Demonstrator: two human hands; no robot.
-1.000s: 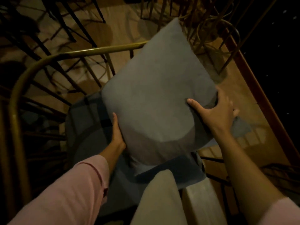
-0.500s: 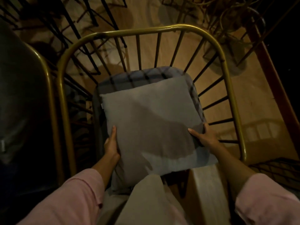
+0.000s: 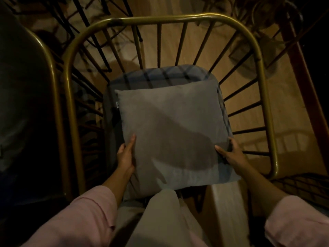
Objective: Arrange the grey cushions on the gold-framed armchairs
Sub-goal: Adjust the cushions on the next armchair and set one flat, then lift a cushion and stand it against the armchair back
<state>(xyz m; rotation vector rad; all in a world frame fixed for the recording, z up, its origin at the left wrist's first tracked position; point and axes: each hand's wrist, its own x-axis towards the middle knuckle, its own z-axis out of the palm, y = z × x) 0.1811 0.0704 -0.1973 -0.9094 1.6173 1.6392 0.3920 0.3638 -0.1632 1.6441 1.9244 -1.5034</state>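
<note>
A square grey cushion (image 3: 170, 129) lies flat on the grey seat pad (image 3: 163, 75) of a gold-framed armchair (image 3: 263, 72) with dark spindles. My left hand (image 3: 126, 155) holds the cushion's left edge near the front corner. My right hand (image 3: 229, 154) grips its right edge, thumb on top and fingers tucked underneath. The seat pad shows only behind and beside the cushion.
A second gold-framed armchair (image 3: 53, 82) with a dark seat stands close on the left. Beyond the chairs is a wooden floor (image 3: 288, 107), with a dark metal stand (image 3: 277, 20) at the back right. My light trousers (image 3: 167, 220) fill the bottom of the view.
The cushion came down from a raised, tilted hold to lie flat on the seat. Both hands slid to its front corners. My view shifted to centre on this armchair.
</note>
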